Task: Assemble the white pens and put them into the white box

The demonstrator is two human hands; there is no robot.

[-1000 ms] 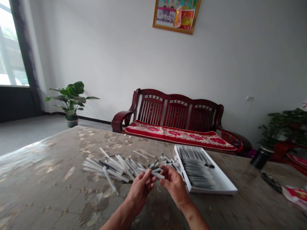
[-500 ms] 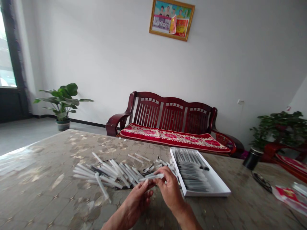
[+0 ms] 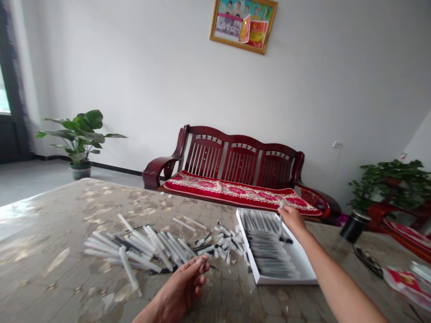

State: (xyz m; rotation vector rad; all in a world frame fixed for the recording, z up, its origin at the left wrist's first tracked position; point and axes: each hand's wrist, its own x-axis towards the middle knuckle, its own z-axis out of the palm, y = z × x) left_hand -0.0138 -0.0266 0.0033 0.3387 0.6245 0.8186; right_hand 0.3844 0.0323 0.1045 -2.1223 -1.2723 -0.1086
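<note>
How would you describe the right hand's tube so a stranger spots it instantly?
On the table, find the open white box of tubes. Over it, the right hand pinches a slim clear tube, the only one standing upright rather than lying flat.

Right hand [image 3: 292,219] grip hides clear plastic tube [image 3: 280,231] middle; left forearm [image 3: 148,316] cut by bottom edge.

Two hands in view: one left hand [image 3: 180,289], one right hand [image 3: 292,220]. One clear plastic tube [image 3: 280,220] in the right hand. Loose clear plastic tubes [image 3: 144,246]: dozens, overlapping, no exact count. One white box [image 3: 279,281], its packed rows uncountable. One table [image 3: 50,215]. One wooden bench [image 3: 240,157], one red cushion [image 3: 235,190]. Two potted plants: one broad-leaved plant [image 3: 79,139], one small-leaved plant [image 3: 387,184]. One framed picture [image 3: 244,27]. One black canister [image 3: 353,227]
</note>
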